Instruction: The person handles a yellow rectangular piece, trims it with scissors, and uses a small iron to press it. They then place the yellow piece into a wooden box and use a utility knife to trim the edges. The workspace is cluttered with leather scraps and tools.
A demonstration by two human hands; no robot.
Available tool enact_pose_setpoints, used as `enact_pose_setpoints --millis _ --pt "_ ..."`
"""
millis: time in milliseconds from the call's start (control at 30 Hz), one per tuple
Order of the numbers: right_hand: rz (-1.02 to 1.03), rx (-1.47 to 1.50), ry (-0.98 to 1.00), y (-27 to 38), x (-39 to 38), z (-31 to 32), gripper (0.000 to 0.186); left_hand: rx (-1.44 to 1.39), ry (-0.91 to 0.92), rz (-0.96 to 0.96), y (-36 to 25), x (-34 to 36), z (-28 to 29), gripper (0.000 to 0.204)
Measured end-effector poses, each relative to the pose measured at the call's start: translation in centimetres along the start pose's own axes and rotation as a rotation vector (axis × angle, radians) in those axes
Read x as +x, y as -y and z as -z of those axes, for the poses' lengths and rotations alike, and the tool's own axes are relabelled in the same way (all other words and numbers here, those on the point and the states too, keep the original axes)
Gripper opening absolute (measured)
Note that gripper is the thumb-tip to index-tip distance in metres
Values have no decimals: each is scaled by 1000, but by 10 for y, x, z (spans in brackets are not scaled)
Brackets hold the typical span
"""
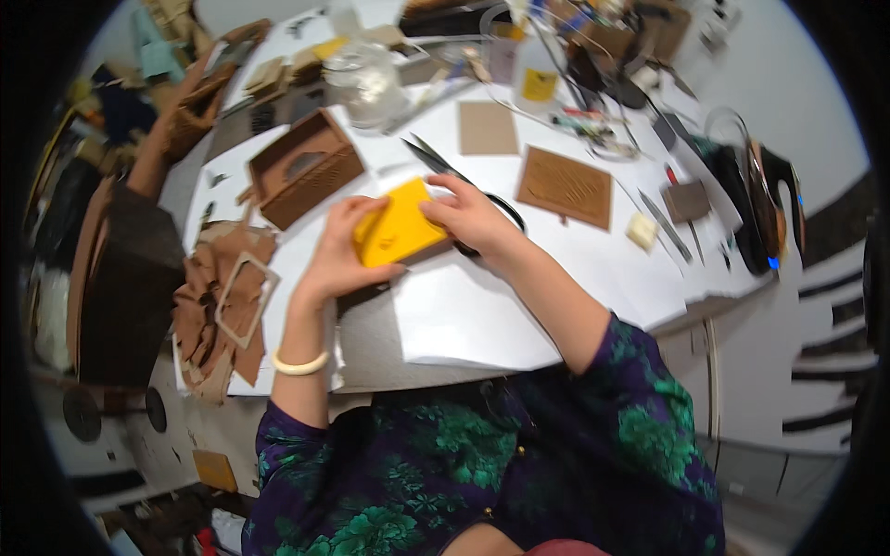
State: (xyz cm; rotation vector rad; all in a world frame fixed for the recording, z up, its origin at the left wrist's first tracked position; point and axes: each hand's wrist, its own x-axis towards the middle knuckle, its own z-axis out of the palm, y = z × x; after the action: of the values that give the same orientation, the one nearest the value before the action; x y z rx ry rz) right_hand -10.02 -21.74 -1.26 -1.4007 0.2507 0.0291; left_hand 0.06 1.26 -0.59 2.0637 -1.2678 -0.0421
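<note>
My left hand (338, 259) and my right hand (473, 222) grip a flat yellow rectangular piece (397, 222) above the white paper (468, 320), left hand at its left and lower edges, right thumb on its right part. Black-handled scissors (425, 150) lie behind it, partly hidden under my right hand. An open brown leather box (320, 190) sits beyond my left hand. A brown tooled leather panel (584, 199) lies right of the scissors, with a beige square (487, 128) farther back.
Crumpled brown leather scraps (209, 306) cover the left edge. Behind are a clear jar (362, 88), bottles (538, 69) and cluttered cords. Tools (667, 222) and a pale block (642, 232) lie at the right. Dark stacked material (130, 278) stands left of the table (362, 347).
</note>
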Motion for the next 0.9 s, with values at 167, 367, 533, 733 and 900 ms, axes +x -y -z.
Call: enact_pose_setpoints --millis 167,367,533,733,900 --pt "-38 80 -86 9 -10 -6 59 -36 10 -56 7 3 -4 93" --pt "-47 10 -37 12 -7 -2 56 7 -21 -44 3 -2 0 93" --pt "-50 19 -28 7 -4 -1 56 5 2 -11 0 -4 0 93" --pt "-47 2 -28 13 -7 -3 52 39 -24 -22 -3 -3 1 93" --pt "-1 103 -5 14 -6 2 49 -2 -98 -86 4 -1 2 92"
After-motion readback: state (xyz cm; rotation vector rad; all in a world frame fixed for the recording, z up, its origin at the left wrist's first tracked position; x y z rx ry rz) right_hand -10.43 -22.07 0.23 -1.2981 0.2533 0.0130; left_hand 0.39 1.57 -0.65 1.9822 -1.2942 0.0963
